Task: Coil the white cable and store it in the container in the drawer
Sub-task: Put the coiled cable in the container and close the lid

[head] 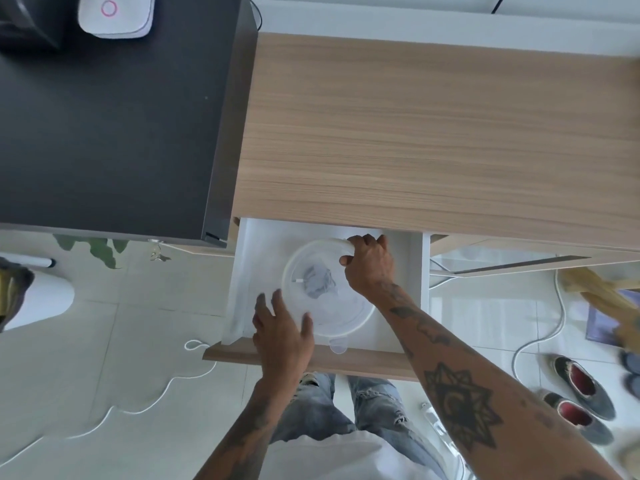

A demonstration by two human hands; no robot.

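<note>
The white cable (162, 389) lies loose and wavy on the floor tiles at the left, with a small loop near the drawer's left corner. The drawer (363, 360) stands pulled out, white inside. In it sits a round translucent container (362, 322) holding a crumpled grey thing (319, 277) and a small white piece. My right hand (369, 266) grips the translucent lid (311, 251) at its far right edge. My left hand (280, 336) lies flat with fingers spread on the lid's near left side; the thumb touches the rim.
A wooden cabinet top (433, 133) is above the drawer and a dark desk (104, 133) with a white device (116, 15) is at the left. Shoes (578, 396) and another white cord (540, 337) lie on the floor at the right. My legs stand in front of the drawer.
</note>
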